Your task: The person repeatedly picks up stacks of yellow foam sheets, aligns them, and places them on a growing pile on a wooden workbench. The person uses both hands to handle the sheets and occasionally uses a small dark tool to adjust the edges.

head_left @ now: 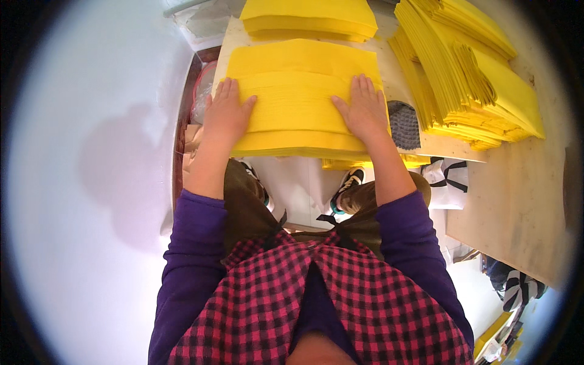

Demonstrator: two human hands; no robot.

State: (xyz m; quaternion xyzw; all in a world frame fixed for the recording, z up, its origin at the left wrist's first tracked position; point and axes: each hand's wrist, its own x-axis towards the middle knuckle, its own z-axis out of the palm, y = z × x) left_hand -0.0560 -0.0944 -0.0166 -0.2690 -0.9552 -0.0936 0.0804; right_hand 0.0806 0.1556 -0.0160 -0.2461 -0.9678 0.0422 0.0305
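A stack of yellow fabric sheets (298, 103) lies in front of me on the wooden table, its layered edges showing in the middle and along the near side. My left hand (228, 112) rests flat on the stack's left edge, fingers stretched away from me. On the right edge lies my right hand (363, 112), also flat with the thumb spread inward. Neither hand grips anything. Just beyond sits another thick yellow stack (309, 21).
Large piles of folded yellow fabric (462, 73) stand at the right on the wooden table (447, 146). A dark grey cloth (404, 125) lies beside my right wrist. A white bag with black straps (447, 182) is below the table edge. A white wall (91, 182) borders the left.
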